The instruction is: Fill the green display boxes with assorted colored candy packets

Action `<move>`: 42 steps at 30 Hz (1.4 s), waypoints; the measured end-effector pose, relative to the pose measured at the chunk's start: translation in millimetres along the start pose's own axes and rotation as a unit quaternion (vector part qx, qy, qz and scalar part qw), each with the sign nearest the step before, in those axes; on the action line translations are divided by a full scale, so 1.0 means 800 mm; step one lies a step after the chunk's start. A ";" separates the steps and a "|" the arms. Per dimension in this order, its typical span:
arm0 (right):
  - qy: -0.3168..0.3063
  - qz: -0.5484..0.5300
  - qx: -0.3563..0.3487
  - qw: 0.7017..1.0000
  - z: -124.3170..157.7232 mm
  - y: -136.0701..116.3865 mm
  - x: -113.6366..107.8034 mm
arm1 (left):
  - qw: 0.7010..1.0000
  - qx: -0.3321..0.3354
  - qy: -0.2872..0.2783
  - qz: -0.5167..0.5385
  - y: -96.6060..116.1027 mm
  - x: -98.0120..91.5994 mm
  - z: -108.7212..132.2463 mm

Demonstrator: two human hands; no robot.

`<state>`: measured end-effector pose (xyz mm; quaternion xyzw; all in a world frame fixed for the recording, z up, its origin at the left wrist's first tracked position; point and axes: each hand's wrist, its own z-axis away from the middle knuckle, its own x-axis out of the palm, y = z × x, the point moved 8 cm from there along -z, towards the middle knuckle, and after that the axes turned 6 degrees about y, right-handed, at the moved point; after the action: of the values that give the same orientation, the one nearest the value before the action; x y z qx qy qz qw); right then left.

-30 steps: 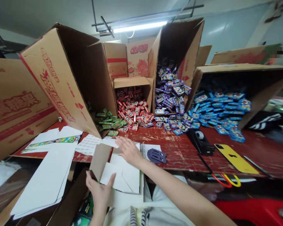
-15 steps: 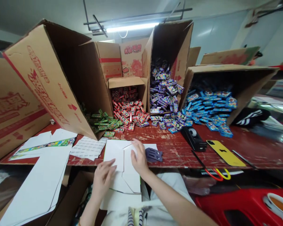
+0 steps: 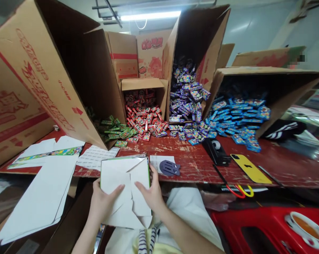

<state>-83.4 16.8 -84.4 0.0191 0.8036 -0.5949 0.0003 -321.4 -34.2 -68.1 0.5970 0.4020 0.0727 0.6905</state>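
Observation:
A white cardboard box (image 3: pixel 115 171) with folded, overlapping flaps faces up at the front edge of the table. Its rim shows a thin green edge. My left hand (image 3: pixel 104 197) grips the left side, thumb lying on the flaps and fingers hidden behind. On the opposite side, my right hand (image 3: pixel 152 188) holds the box the same way, its thumb pressing near the middle seam. Just right of the box lie a dark purple slotted card (image 3: pixel 170 168) and a white sheet (image 3: pixel 155 159).
Cartons spill green (image 3: pixel 117 130), red (image 3: pixel 146 121), purple (image 3: pixel 187 106) and blue packets (image 3: pixel 236 114) at the back. White card sheets (image 3: pixel 42 194) overhang the left edge. A tape dispenser (image 3: pixel 217 155), yellow phone (image 3: pixel 250 168) and scissors (image 3: pixel 238 190) lie right; a cup (image 3: pixel 307 227) stands on a red stool (image 3: pixel 233 225).
Both hands have gone from resting over the flaps to gripping the box's two sides. The box has shifted slightly left and its flaps lie more closed. The camera view has tilted.

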 end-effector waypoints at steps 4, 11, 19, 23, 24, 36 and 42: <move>0.030 -0.022 0.031 0.999 -0.010 0.019 -0.004 | 0.997 -0.021 0.010 -0.067 0.000 0.006 -0.006; -0.021 -0.095 0.075 0.992 -0.019 -0.005 -0.005 | 0.997 -0.010 -0.059 0.049 0.044 0.004 0.015; 0.001 -0.077 0.094 0.993 -0.040 -0.013 -0.018 | 0.997 0.075 -0.025 0.010 0.041 -0.012 0.026; 0.018 -0.100 0.115 0.988 -0.035 0.003 -0.027 | 0.997 0.081 0.002 0.001 0.038 -0.004 0.052; 0.015 -0.123 0.138 0.983 -0.031 0.008 -0.030 | 0.997 0.071 0.006 -0.001 0.034 -0.004 0.056; -0.154 -0.253 0.357 0.886 0.038 0.016 -0.015 | 0.999 0.019 -0.022 -0.043 -0.015 -0.001 0.047; -0.189 -0.311 0.357 0.860 0.045 0.025 -0.006 | 0.999 0.013 -0.021 -0.037 -0.010 -0.005 0.034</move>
<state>-78.5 -12.0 -113.6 -0.3458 0.4847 -0.8024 -0.0394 -309.5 -59.8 -74.5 0.5921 0.4102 0.0289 0.6931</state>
